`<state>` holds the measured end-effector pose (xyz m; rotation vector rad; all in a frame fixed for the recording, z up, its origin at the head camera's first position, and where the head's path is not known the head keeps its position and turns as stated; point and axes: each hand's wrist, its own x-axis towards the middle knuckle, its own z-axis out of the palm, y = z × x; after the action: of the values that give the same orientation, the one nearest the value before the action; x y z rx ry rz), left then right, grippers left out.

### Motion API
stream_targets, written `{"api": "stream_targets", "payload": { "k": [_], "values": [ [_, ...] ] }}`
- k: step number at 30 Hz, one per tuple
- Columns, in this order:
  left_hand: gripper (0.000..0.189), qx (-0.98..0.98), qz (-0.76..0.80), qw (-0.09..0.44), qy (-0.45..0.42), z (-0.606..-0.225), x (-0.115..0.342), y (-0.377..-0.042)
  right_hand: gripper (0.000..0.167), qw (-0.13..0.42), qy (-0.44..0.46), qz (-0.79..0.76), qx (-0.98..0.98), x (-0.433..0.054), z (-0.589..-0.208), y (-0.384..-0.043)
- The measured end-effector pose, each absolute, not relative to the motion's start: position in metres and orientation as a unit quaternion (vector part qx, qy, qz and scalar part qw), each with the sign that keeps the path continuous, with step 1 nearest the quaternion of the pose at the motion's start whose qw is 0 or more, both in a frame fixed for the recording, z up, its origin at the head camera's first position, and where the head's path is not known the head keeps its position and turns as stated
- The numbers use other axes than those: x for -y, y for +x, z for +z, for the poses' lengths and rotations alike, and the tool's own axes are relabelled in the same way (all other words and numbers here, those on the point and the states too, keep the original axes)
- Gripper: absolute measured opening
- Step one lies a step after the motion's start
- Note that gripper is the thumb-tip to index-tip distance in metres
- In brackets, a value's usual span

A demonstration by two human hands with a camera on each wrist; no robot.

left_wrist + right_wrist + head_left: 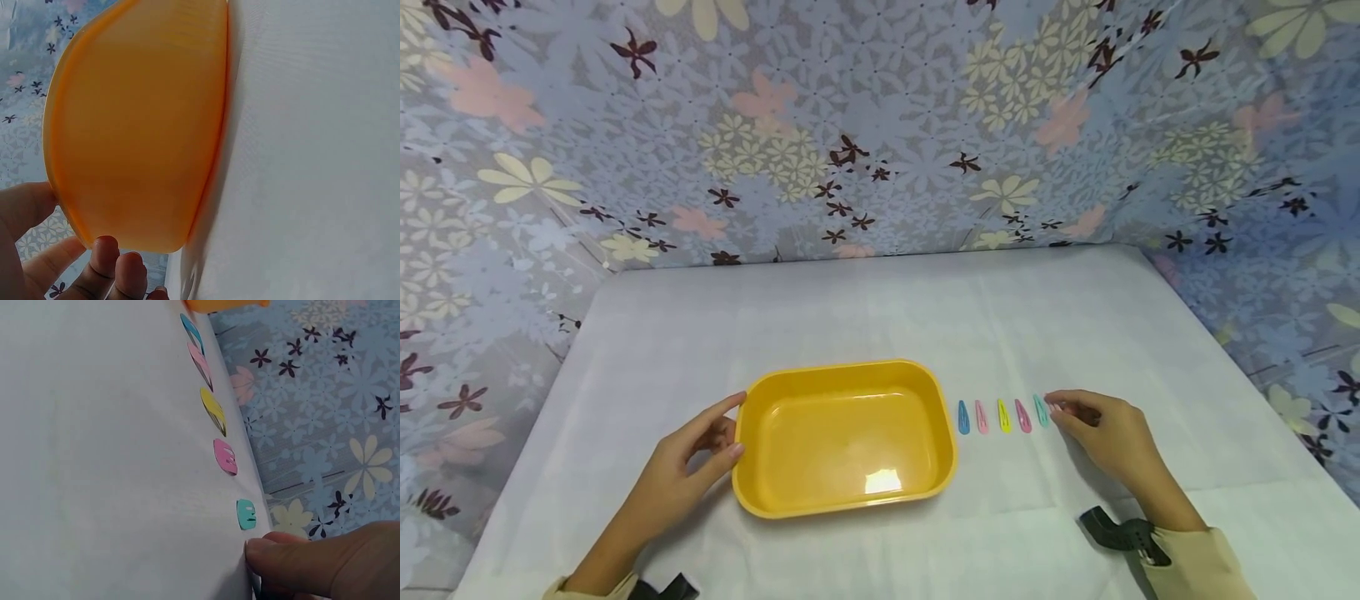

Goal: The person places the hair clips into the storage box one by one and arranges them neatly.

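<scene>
A yellow plastic tray [842, 505] lies on the white cloth. My left hand [681, 467] touches its left end, with thumb and index finger spread along the rim and the other fingers loosely bent in the left wrist view [105, 253]. To the tray's right runs a row of snap hair clips: blue [964, 418], light pink [981, 417], yellow [1003, 416], darker pink [1023, 416] and teal [1041, 411]. At the row's right end, my right hand [1105, 429] pinches a thin hair clip close to the cloth, mostly hidden by thumb and fingers.
White cloth [865, 317] covers the table. A flower-patterned curtain [895, 125] rises along its back edge and both sides. A dark strap [1123, 533] sits at the right wrist, and another [662, 590] at the left.
</scene>
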<state>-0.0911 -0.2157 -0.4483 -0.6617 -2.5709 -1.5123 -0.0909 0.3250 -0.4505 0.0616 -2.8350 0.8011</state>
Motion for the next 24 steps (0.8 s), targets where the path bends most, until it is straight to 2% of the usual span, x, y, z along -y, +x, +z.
{"api": "stream_targets", "payload": {
  "k": [15, 24],
  "values": [
    [0.057, 0.841, -0.5, 0.037, -0.204, -0.4493, 0.2187, -0.0922, 0.025, 0.07, 0.022, 0.263, 0.962, -0.3283, -0.4439, -0.0909],
    [0.063, 0.81, -0.53, 0.037, -0.247, -0.45, 0.22, -0.0924, 0.029, 0.062, 0.007, 0.273, 0.96, -0.3306, -0.4461, -0.0909]
  ]
}}
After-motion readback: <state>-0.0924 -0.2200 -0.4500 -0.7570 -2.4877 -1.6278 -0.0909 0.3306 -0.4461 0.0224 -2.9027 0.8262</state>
